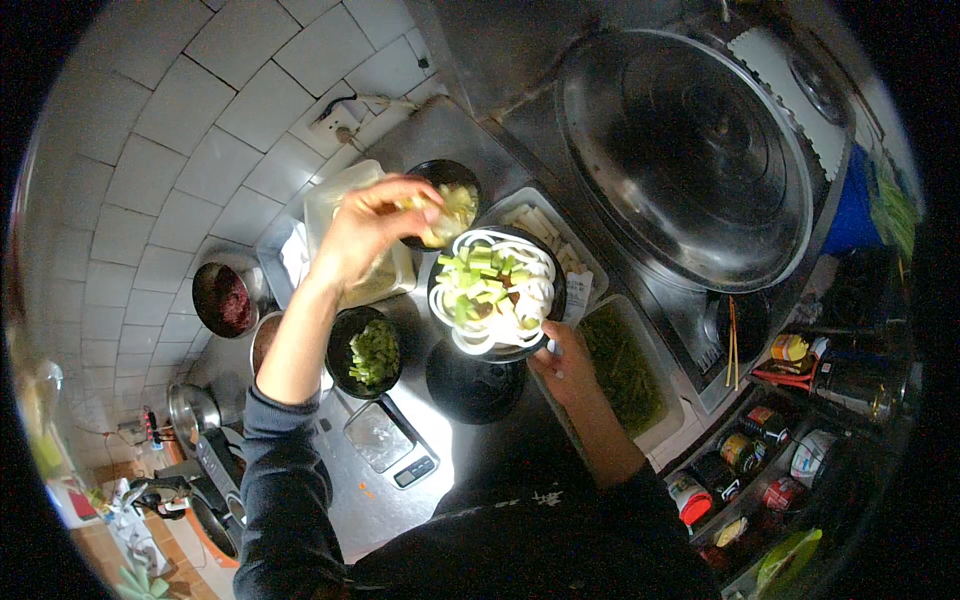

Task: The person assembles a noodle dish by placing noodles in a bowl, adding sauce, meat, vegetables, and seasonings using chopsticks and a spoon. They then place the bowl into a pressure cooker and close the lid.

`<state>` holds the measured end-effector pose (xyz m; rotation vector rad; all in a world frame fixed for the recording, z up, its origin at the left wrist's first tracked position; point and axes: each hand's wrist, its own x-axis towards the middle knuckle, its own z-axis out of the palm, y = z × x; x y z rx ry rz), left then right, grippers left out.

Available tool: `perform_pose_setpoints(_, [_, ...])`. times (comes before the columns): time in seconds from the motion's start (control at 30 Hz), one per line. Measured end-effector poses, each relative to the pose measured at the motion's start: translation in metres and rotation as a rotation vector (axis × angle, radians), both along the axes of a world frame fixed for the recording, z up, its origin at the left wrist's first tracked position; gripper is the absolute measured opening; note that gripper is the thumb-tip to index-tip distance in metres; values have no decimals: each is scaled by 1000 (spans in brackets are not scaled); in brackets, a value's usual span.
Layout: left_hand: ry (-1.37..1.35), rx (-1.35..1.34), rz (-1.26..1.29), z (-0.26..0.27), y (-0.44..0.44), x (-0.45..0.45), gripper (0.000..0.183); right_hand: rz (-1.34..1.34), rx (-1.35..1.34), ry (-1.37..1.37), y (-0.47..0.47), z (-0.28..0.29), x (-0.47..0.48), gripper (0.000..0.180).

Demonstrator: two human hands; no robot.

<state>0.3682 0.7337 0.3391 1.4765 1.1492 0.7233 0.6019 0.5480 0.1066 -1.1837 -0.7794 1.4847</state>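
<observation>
My left hand (371, 229) is at a black bowl (437, 174) of pale yellow chopped vegetable (457, 210), fingers pinched on a few pieces. My right hand (568, 367) grips the near right rim of a dark bowl (556, 296). Inside it lie thick white noodles (536, 266), topped with chopped green vegetable (480, 270) and a little reddish-brown matter. Below that bowl, another dark round bowl or lid (476, 382) rests on the metal counter. Left of it stands a black bowl (334, 349) of chopped greens (373, 356).
A digital scale (390, 442) lies on the counter (337, 495). Plastic tubs hold white strips (536, 221) and dark green shreds (622, 360). A metal bowl (255, 289) contains reddish food. At the back right sits a huge lidded pot (690, 157); jars (742, 450) fill a rack at right.
</observation>
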Motion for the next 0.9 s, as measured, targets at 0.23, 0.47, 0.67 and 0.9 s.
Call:
perform_pose_setpoints(0.23, [559,768,-499,-10,-78,45,30,174,-158,830,33,72,-9,23])
perform_pose_setpoints(0.47, [425,478,-420,11,-90,32,43,88,-194,822,27,74,-12,23])
perform_pose_setpoints(0.67, [364,335,-295,-10,-87,16,28,184,-123,974,30,62,-12,24])
perform_pose_setpoints(0.9, [-65,126,-39,-9,-82,13,16,204,-96,1088,32,47,-9,19])
